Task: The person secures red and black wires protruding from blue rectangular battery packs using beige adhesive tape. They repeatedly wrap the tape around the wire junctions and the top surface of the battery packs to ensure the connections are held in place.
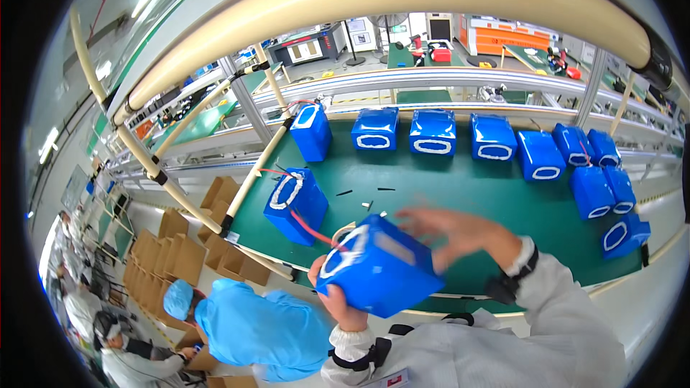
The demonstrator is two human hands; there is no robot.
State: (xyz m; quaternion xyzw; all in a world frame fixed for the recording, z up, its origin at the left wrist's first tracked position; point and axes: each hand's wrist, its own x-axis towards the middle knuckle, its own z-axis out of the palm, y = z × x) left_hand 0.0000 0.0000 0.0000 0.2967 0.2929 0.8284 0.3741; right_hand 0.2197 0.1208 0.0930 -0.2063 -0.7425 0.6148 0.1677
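Note:
My left hand (338, 300) grips a blue shrink-wrapped battery pack (392, 273) from its left side and below, raised over the table's near edge. The pack is tilted. A white ring outline shows on its left end, where a red wire comes out. Next to the pack's upper right side is my right hand (456, 236), blurred, with fingers spread and nothing seen in them. Just beyond, at the table's left, another battery pack (296, 207) stands with a white ring on top and a red wire. Small black and white scraps lie on the green table (460, 187).
Several more blue packs (433, 133) line the table's back and right side. A cream pipe frame (251, 179) bounds the table, with a thick bar overhead. At the left are cardboard boxes (162, 266) and a person in a blue gown (259, 327), close to my left arm.

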